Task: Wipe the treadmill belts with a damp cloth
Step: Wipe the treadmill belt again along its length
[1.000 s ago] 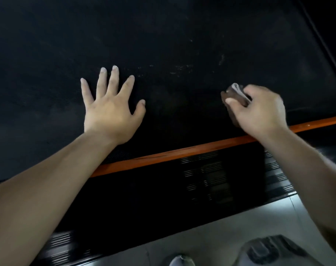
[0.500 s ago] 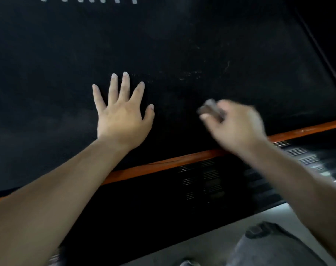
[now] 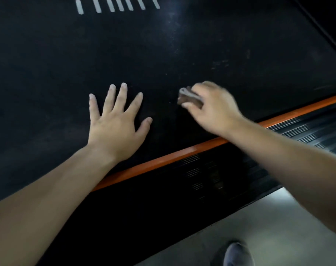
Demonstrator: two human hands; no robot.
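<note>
— Where are the hands just now?

— Both are down on the treadmill belt [image 3: 182,45], the wide black surface; the left hand [image 3: 116,124] lies flat, palm down, its 5 fingers spread wide and holding nothing; the right hand [image 3: 211,107] sits just beside it, to its right, apart from it.

— And the cloth?

— The cloth [image 3: 189,96] is bunched in the right hand, the fingers curled tight round it; it is brownish with a paler fold on top, and it pokes out on the side facing the left hand; it looks pressed to the belt, though that hand is blurred and I cannot tell the contact for sure.

— What else can you see from there?

— An orange strip [image 3: 184,153] runs along the near edge of the belt, slanting up to the right; both forearms cross over it; below it is a black ribbed side rail [image 3: 201,175], then a grey floor [image 3: 278,227]; a shoe tip [image 3: 237,254] shows at the bottom edge; far up the belt there is a row of 7 short white marks [image 3: 117,5]; faint pale smudges [image 3: 220,64] lie on the belt beyond the right hand.
</note>
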